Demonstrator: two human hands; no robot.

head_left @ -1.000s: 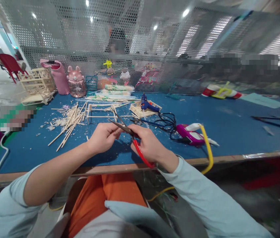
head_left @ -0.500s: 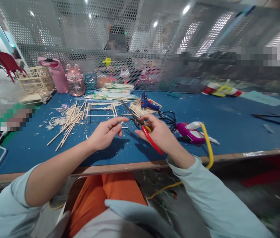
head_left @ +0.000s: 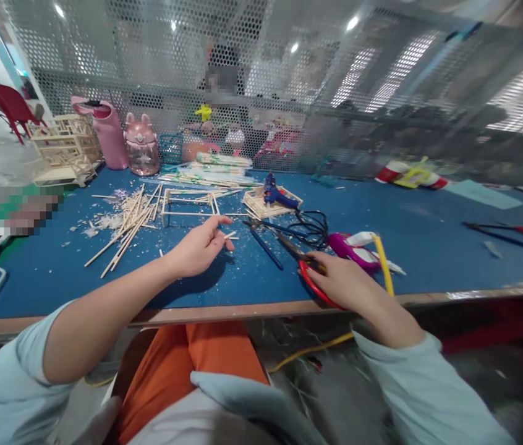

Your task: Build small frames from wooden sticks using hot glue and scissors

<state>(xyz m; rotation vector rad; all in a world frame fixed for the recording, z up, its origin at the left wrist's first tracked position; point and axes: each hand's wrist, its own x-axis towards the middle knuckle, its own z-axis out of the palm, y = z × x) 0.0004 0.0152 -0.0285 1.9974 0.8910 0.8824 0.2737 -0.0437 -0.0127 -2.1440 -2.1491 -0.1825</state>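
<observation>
My left hand (head_left: 199, 248) hovers over the blue table, pinching a short piece of wooden stick (head_left: 230, 235) between its fingers. Farther right, my right hand (head_left: 342, 278) grips scissors (head_left: 293, 249) by their red handles, with the blades pointing up and left, low over the tabletop. Between the hands lie blue-handled pliers (head_left: 266, 246). Just beyond my left hand stands a small rectangular frame of sticks (head_left: 190, 213). A pile of loose wooden sticks (head_left: 127, 238) lies to its left.
A blue glue gun (head_left: 277, 194) rests on a flat stick frame (head_left: 255, 204), its black cord coiled beside it. A purple device (head_left: 352, 252) lies beyond my right hand. Pink bottles (head_left: 112, 139) and a stick model (head_left: 64, 148) stand at the back left, before a perforated metal screen (head_left: 150, 55).
My right hand has moved right and toward me with the scissors. The blue-handled pliers now show fully on the table. My left hand stays nearly in place with the stick piece.
</observation>
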